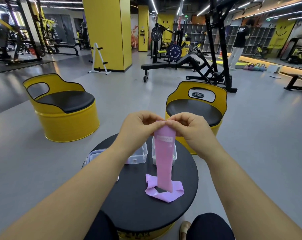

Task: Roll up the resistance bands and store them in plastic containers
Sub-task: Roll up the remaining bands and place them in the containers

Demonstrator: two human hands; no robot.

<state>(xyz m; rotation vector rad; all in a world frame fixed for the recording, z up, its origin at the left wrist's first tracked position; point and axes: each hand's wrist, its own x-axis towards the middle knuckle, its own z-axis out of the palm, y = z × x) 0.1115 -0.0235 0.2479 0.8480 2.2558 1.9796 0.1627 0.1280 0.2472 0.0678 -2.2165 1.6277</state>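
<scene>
A pink resistance band [164, 160] hangs straight down over the round black table [129, 208]. My left hand [138, 129] and my right hand [188, 130] both pinch its top edge, side by side. Its lower end reaches a lilac band [161, 194] that lies crumpled on the table. Behind the hanging band stand two clear plastic containers, one [138, 155] partly hidden by my left forearm, the other [154, 153] mostly behind the pink band. A lidded container [93, 155] sits at the table's left edge.
Two yellow barrel chairs with black seats stand beyond the table, one far left [63, 108] and one to the right [197, 108]. Gym benches and racks fill the background. A person [238, 42] stands far right. My knees and a shoe [184, 229] are below the table.
</scene>
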